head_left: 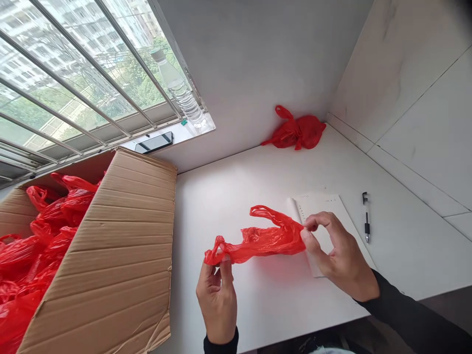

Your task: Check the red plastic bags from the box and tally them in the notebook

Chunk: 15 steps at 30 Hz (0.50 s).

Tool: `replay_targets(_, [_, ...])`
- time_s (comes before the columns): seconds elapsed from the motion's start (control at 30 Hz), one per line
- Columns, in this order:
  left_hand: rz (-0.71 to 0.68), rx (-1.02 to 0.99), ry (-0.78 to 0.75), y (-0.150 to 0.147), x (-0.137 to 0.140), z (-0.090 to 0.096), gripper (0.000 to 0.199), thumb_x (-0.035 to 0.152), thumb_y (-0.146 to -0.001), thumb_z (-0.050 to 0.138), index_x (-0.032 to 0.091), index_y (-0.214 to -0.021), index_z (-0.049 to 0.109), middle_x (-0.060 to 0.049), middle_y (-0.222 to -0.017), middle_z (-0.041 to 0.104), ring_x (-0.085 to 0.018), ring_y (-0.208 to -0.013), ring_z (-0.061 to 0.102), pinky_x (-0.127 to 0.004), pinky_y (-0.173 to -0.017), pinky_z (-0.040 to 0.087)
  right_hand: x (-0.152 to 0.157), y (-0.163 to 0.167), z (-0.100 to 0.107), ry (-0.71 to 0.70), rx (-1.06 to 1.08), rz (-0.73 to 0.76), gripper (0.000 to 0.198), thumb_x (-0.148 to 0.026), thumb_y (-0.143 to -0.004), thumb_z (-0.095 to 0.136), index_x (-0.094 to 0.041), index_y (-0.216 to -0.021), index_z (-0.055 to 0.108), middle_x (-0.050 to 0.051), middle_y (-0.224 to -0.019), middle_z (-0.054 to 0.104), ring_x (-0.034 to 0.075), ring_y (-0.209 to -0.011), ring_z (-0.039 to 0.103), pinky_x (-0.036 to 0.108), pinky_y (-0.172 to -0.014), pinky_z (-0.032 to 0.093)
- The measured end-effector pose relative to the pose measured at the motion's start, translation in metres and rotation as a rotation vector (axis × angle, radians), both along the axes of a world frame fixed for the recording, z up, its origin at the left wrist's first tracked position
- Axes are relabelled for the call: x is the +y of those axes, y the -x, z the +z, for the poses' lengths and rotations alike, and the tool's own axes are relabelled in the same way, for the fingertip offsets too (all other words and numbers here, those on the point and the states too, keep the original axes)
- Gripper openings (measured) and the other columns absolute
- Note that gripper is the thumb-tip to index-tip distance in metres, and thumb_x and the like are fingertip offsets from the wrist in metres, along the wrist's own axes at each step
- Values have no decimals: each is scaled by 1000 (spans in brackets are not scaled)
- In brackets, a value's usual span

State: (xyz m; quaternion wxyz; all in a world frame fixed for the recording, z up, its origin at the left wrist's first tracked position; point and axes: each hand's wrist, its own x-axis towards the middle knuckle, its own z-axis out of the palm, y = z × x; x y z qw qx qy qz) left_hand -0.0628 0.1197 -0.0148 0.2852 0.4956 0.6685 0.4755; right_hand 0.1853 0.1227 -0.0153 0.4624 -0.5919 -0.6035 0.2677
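A crumpled red plastic bag (273,240) is stretched sideways between my two hands, above the white table. My left hand (218,295) pinches one handle end of it, fingers pointing up. At the other end, my right hand (339,255) grips the bag's edge between thumb and index finger. One loop handle of the bag sticks up toward the far wall. Behind my right hand lies an open notebook (326,206) with some small writing, partly hidden by the hand and the bag.
An open cardboard box (121,236) full of red plastic bags (66,211) stands at left. Another red bag (306,132), bunched up, sits in the far corner. A pen (366,216) lies right of the notebook. On the windowsill are a water bottle (180,93) and a phone (155,142).
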Motion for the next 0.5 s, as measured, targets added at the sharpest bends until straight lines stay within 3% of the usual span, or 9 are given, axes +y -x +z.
replay_targets(0.07, [-36,-127,19,-10,-3,8,24,45,-90,67,21,-93,70,-4,-90,64,-15,-68,58,-28,-59,52,-2,13,8,-110,-53,233,17,-17,-101,46,-27,-113,51,3,-105,61,22,-97,58,39,-86,48])
replay_targets(0.17, [-52,-341,29,-21,-4,17,20,41,-89,68,21,-90,71,-6,-103,63,-21,-88,64,-33,-65,60,2,29,10,-106,-264,489,24,-12,-101,37,-23,-117,51,6,-107,64,25,-98,57,44,-88,49])
replay_targets(0.27, [-31,-585,75,-21,0,21,17,38,-86,70,22,-90,72,-5,-105,63,-25,-98,64,-41,-72,64,6,34,6,24,-437,507,26,-20,-105,30,-22,-97,54,5,-84,61,23,-75,56,42,-70,49])
replay_targets(0.37, [-49,-731,128,-16,3,20,18,38,-82,73,21,-87,70,-4,-101,63,-27,-100,65,-43,-76,62,7,31,2,131,-535,532,34,-26,-105,28,-24,-79,49,1,-64,52,20,-54,48,38,-52,41])
replay_targets(0.43, [-68,-731,164,-13,3,16,19,39,-81,73,21,-83,68,-2,-94,62,-21,-89,64,-35,-71,60,6,29,-3,169,-554,526,34,-26,-104,28,-24,-80,51,-3,-52,41,17,-40,36,35,-43,29])
replay_targets(0.5, [-83,-692,202,-10,2,12,20,39,-80,73,20,-79,65,-1,-84,59,-15,-74,58,-26,-62,54,7,27,-8,182,-540,490,30,-24,-103,29,-21,-99,58,-7,-47,31,16,-34,27,33,-39,20])
